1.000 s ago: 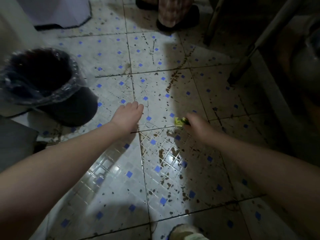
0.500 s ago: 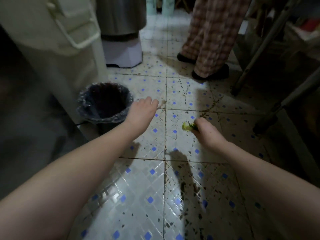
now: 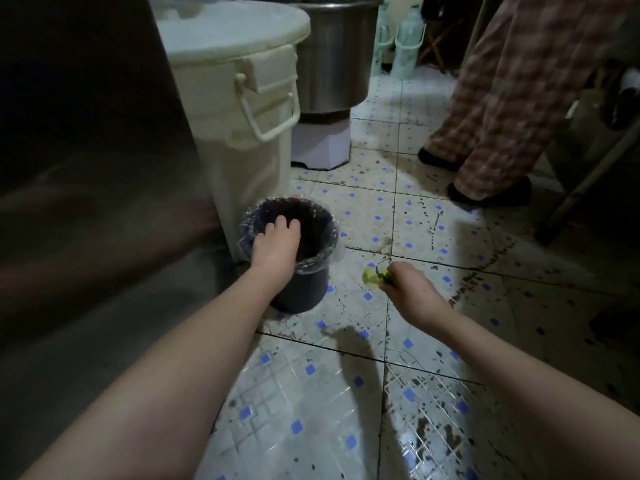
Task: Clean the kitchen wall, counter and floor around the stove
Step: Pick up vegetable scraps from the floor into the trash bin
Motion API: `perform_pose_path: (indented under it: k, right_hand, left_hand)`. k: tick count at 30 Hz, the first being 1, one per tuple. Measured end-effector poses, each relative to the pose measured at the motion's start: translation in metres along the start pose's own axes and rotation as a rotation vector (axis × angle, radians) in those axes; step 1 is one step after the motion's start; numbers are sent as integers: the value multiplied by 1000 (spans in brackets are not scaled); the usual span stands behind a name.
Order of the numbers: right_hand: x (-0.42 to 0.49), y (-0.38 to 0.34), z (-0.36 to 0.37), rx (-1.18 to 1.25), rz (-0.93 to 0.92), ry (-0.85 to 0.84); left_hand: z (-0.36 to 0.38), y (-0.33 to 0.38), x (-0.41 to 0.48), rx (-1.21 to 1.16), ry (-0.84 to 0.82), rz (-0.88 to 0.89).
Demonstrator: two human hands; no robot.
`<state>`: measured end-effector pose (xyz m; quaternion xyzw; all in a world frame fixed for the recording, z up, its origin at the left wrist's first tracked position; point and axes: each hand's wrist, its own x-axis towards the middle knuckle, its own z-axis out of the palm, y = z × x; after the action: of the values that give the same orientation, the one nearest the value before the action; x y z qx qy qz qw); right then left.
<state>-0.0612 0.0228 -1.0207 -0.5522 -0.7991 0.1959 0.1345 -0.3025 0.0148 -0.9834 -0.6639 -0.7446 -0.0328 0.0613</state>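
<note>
A small dark waste bin (image 3: 301, 289) lined with a clear plastic bag stands on the tiled floor (image 3: 311, 393), which is white with blue squares and spattered with dark stains. My left hand (image 3: 275, 249) reaches over the bin's near rim, fingers apart, holding nothing. My right hand (image 3: 407, 289) is closed on a yellow-green scrap (image 3: 372, 276) that sticks out from the fingers, to the right of the bin and above the floor.
A tall white lidded tub (image 3: 242, 98) stands just behind the bin, with a steel drum (image 3: 332, 57) on a pale base beyond it. A person in checked trousers (image 3: 502, 98) stands at the back right. Dark metal legs (image 3: 581, 188) cross the right side.
The view has lifted from the floor toward the bin. My left hand has moved over the bin's rim. My right hand, still gripping the scrap, has come closer to the bin.
</note>
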Motion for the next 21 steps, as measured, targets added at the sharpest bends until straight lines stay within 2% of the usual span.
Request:
perform_pose_path:
  k: [9,21]
  right_hand:
    - [20,-16,10,19,-14,7]
    - [81,-68,21,107,-92,126]
  left_hand:
    - [13,-13,-2,-113,7,4]
    - [17,-40,-33,-202,55,6]
